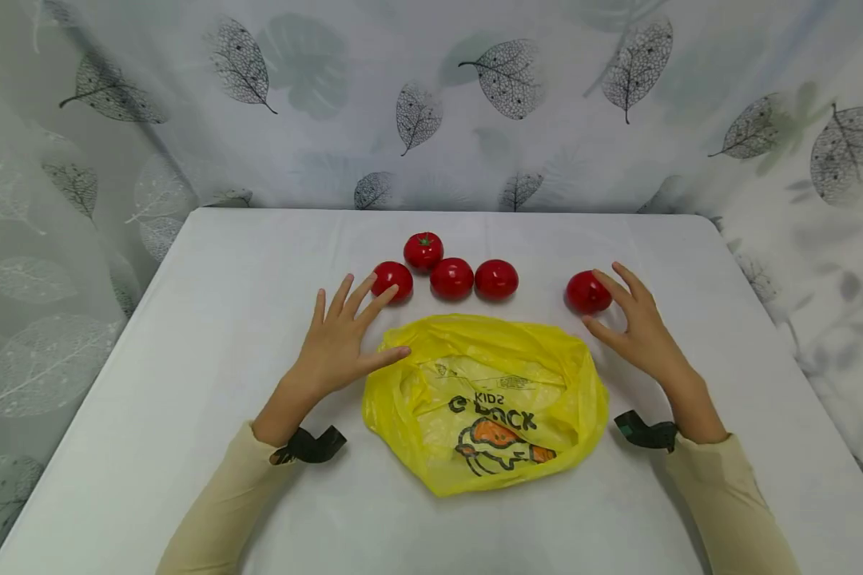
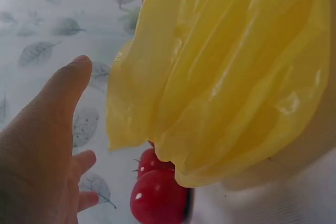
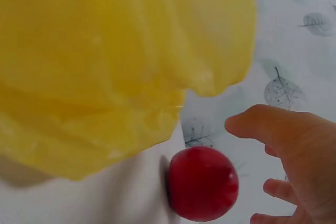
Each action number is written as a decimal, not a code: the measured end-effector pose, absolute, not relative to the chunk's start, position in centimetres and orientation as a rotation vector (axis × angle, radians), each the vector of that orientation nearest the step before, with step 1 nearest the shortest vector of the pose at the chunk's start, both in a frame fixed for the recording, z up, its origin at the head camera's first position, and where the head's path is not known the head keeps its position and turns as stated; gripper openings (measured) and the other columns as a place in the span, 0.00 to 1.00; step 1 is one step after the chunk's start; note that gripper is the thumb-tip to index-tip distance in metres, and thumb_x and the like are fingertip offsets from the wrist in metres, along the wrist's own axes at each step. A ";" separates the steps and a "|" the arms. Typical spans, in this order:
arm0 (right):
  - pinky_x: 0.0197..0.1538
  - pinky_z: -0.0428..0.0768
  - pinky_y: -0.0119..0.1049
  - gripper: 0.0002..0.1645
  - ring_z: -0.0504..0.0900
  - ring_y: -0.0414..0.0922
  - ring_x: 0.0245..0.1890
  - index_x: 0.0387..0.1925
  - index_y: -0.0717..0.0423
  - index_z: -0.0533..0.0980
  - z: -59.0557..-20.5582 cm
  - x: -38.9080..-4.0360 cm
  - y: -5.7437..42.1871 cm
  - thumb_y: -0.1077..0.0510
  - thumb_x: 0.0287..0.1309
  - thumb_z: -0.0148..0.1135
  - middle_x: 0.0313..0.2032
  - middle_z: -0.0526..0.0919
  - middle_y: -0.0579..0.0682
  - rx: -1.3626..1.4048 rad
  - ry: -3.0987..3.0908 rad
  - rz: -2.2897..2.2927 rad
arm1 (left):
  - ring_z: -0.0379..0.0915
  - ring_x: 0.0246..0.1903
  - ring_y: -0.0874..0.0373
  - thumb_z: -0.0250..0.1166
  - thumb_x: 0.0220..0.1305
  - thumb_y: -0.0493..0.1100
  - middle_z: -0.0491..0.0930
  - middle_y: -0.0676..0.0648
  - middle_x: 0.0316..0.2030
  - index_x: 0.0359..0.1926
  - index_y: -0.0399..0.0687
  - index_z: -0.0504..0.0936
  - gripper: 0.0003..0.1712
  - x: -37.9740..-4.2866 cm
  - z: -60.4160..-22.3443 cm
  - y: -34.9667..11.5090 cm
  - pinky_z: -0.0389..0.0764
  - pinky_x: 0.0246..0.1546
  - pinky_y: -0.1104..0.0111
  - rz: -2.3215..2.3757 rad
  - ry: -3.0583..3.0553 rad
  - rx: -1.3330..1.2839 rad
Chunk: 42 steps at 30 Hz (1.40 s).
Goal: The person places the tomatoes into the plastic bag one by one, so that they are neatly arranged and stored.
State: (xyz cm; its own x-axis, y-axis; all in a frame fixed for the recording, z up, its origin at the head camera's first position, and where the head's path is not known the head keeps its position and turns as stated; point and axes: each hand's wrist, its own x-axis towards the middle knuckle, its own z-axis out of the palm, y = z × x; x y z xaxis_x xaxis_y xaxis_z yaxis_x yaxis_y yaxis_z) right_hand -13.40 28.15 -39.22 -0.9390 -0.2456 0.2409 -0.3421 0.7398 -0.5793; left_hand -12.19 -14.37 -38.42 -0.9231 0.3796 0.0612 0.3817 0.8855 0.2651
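A yellow plastic bag (image 1: 582, 399) with a cartoon print lies on the white table, its mouth spread wide. My left hand (image 1: 341, 343) hovers at the bag's left side with fingers splayed, holding nothing. Beyond its fingertips sits a red tomato (image 1: 394, 281). My right hand (image 1: 636, 331) is at the bag's far right, fingers apart and slightly bent, close beside another tomato (image 1: 582, 294). In the right wrist view this tomato (image 3: 202, 184) shows between the bag and the fingers, with a gap to the thumb. The left wrist view shows the bag's crumpled side (image 2: 220, 87) and the left thumb.
Three more tomatoes stand behind the bag: one at the back (image 1: 423, 251), one in the middle (image 1: 451, 279) and one to its right (image 1: 496, 279). A leaf-patterned curtain (image 1: 316, 144) hangs behind the table (image 1: 244, 263). Black bands (image 1: 316, 446) circle both wrists.
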 end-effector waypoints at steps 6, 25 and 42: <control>0.59 0.56 0.75 0.41 0.51 0.72 0.68 0.69 0.59 0.63 -40.3 -14.1 28.1 0.67 0.54 0.67 0.72 0.52 0.67 0.447 -2.756 0.989 | 0.35 0.75 0.41 0.55 0.57 0.75 0.46 0.45 0.76 0.76 0.63 0.53 0.51 -12.0 -39.3 -14.6 0.36 0.69 0.38 -0.480 -3.037 -0.665; 0.56 0.77 0.38 0.31 0.68 0.64 0.60 0.61 0.62 0.71 -43.0 -15.3 28.2 0.70 0.54 0.68 0.66 0.62 0.67 0.369 -2.633 1.068 | 0.75 0.54 0.42 0.59 0.56 0.73 0.54 0.47 0.74 0.76 0.70 0.52 0.49 -11.6 -41.1 -13.2 0.79 0.44 0.50 -0.649 -3.061 -0.763; 0.51 0.70 0.17 0.25 0.66 0.57 0.57 0.54 0.64 0.74 -43.1 -15.6 28.0 0.67 0.53 0.70 0.61 0.64 0.65 0.266 -2.580 1.153 | 0.75 0.48 0.49 0.64 0.57 0.66 0.72 0.46 0.60 0.71 0.66 0.64 0.42 -11.1 -41.6 -12.8 0.81 0.40 0.57 -0.660 -2.975 -0.778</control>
State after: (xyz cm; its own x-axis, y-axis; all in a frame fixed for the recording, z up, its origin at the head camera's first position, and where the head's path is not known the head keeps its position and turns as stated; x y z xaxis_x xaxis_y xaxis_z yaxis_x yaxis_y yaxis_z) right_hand -15.59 27.99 -43.10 -0.9372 -0.0448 0.3460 -0.2876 0.6605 -0.6935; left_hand -11.12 -12.77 -41.58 -0.8776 0.4687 0.1008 0.4674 0.7895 0.3977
